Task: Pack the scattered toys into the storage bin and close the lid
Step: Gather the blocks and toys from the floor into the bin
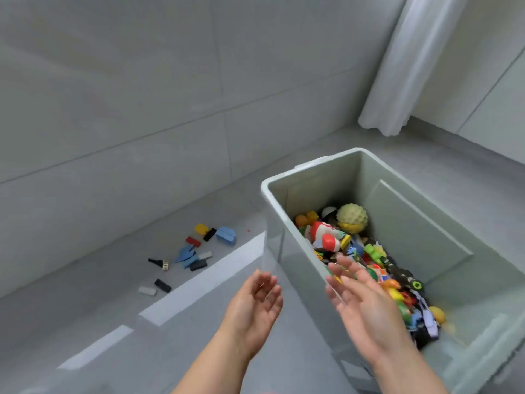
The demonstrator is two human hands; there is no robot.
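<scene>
Both palms up, fingers relaxed and holding nothing: right hand (360,302) over the toy-filled storage bin (284,180), left hand (255,302) just outside. Scattered blocks (193,254) lie well apart on the floor (85,308).

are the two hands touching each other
Apart. The head view shows a clear gap between the left hand and the right hand, with the storage bin's wall visible between them.
</scene>
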